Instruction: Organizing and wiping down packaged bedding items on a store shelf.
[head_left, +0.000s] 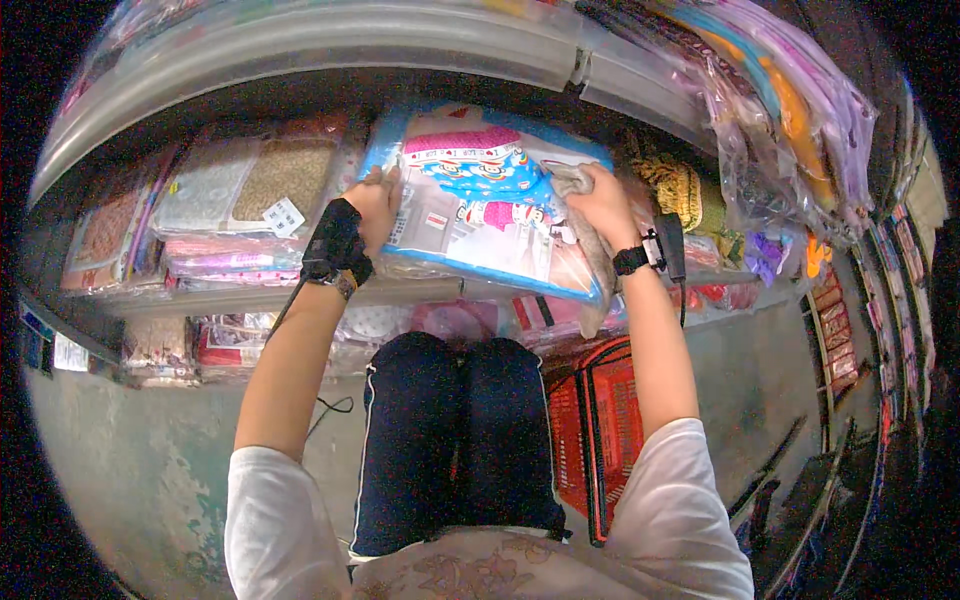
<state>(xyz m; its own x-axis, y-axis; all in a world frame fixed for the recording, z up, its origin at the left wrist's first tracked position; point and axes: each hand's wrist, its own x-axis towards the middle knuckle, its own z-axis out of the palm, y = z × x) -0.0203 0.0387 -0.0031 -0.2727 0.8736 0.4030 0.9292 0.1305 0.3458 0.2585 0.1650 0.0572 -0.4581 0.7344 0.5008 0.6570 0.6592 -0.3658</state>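
Note:
My right hand (600, 206) grips a crumpled grey-brown cloth (589, 240) against the right side of a flat, clear-plastic-wrapped package (495, 259) with a bright blue border. The cloth's lower end hangs over the package's front edge. Pictured on the package are pink and blue patterned items. At the package's left edge rests my left hand (379, 202), its fingers partly hidden; whether they grip the edge cannot be told. The package lies on a shelf of wrapped textiles, tilted slightly down to the right. Both wrists carry black straps with devices.
Wrapped textile packs (247, 187) are stacked to the left on the shelf. Bagged goods (795, 127) hang at the upper right. A grey shelf edge (420, 41) crosses above. A lower shelf holds more packs (232, 352). A red plastic basket (619, 412) stands on the floor beside my right leg.

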